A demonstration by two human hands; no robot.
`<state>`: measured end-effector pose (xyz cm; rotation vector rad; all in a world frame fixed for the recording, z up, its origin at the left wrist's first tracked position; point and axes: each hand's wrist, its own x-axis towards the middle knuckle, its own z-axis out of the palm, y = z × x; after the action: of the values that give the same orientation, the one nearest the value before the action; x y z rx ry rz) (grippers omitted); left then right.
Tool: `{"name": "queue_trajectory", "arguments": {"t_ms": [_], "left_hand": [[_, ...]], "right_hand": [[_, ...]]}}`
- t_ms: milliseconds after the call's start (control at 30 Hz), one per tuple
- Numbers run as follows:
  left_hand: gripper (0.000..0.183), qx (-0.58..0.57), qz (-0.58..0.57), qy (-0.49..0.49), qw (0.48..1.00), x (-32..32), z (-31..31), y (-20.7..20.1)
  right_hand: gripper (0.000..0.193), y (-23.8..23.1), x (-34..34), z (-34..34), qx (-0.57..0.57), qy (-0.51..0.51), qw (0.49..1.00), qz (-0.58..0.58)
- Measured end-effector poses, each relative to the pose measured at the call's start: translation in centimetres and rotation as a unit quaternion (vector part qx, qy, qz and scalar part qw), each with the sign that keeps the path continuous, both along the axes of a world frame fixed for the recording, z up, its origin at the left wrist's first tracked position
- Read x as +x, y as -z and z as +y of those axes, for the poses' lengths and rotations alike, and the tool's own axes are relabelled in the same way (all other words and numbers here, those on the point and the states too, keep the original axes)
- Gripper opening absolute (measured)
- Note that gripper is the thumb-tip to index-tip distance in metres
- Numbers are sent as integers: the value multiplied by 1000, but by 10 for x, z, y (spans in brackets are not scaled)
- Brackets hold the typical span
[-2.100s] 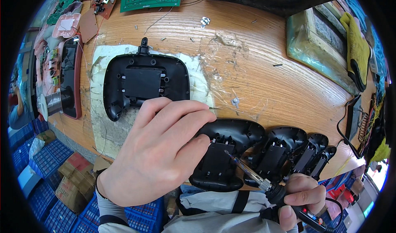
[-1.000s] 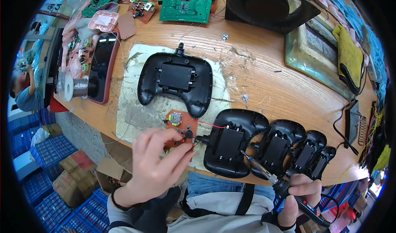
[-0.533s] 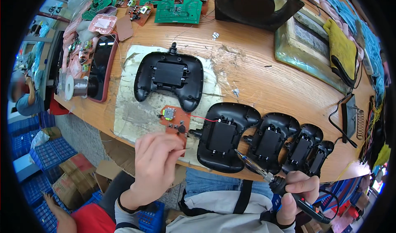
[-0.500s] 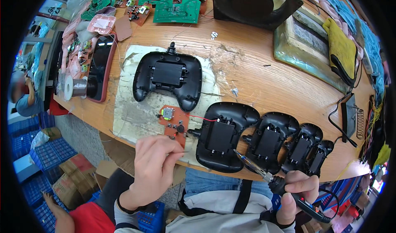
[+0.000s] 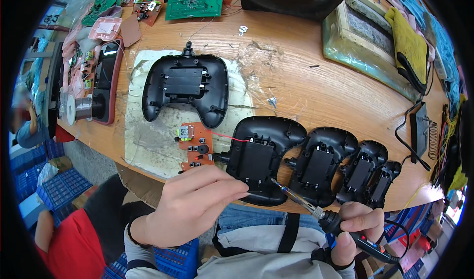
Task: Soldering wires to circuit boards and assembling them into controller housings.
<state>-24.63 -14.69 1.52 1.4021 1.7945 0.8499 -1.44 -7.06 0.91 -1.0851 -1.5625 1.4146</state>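
My right hand grips a soldering iron, its tip beside the lower metal contacts of the nearest black gamepad shell. My left hand is closed in a pinch over that shell's lower left part; a thin wire pokes out from the fingertips. A red wire runs from an orange circuit board to an upper contact on the shell's battery box. The hand partly covers the board's lower end. Another black shell lies on a pale stained sheet.
Several more black shells stand in a row to the right. Green circuit boards, a black fan-like frame, a yellow glove, an iron stand and a solder spool surround the work. A red-sleeved person is at lower left.
My left hand has moved right, from beside the circuit board to over the shell's lower contacts, with the thin wire. The iron stays near the shell. The view has shifted slightly.
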Motion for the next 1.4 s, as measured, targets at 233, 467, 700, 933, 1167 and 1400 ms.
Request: {"name": "queue_trajectory", "arguments": {"t_ms": [233,467,700,933,1167,1400], "left_hand": [[20,30,42,39,998,2,6,13],[21,35,55,14,998,4,1,16],[18,43,78,78,993,-6,10,11],[15,36,170,131,976,-3,15,10],[13,27,183,143,972,-4,17,10],[14,15,200,166,966,-5,19,6]], "right_hand": [[34,2,-1,1,-5,7,1000,-3],[32,6,4,5,13,-55,998,15],[32,7,7,5,19,-63,998,12],[31,9,9,10,30,-109,993,22],[27,8,6,15,41,-161,986,14],[25,8,0,10,55,-151,986,-34]]}}
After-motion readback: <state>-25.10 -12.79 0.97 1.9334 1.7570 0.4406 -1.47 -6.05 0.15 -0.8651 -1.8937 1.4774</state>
